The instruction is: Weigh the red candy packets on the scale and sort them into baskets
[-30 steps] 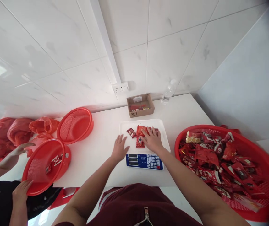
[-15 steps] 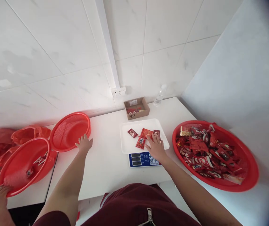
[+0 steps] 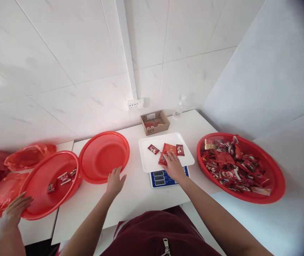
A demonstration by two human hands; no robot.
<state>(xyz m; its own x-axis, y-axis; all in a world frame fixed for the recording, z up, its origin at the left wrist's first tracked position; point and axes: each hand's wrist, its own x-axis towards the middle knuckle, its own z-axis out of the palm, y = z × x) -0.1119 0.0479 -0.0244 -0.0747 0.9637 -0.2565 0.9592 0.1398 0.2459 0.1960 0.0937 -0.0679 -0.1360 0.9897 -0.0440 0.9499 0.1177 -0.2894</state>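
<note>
My right hand [image 3: 173,166] is over the white tray [image 3: 148,164] of a blue-based digital scale [image 3: 159,179]. Its fingers are closed on a red date snack packet [image 3: 162,159], covering part of it. Beside the fingers lie an orange-red packet [image 3: 168,147] and a dark red packet [image 3: 180,150]; another dark red packet [image 3: 153,149] rests farther left on the tray. My left hand [image 3: 115,183] has its fingers hooked over the near right rim of a red plastic basket [image 3: 104,153], with the thumb outside. Nothing shows inside that basket.
A large red basket [image 3: 276,185] heaped with packets stands at right. Behind the scale are a small cardboard box [image 3: 154,128] and a clear bottle [image 3: 178,110]. A co-worker's hand [image 3: 15,209] touches another red basket [image 3: 41,179]; red plastic bags [image 3: 29,156] lie at left.
Both left baskets have shifted right along the table, my left hand moving with the nearer one. My right hand has moved left across the packets, its fingers drawing closer together.
</note>
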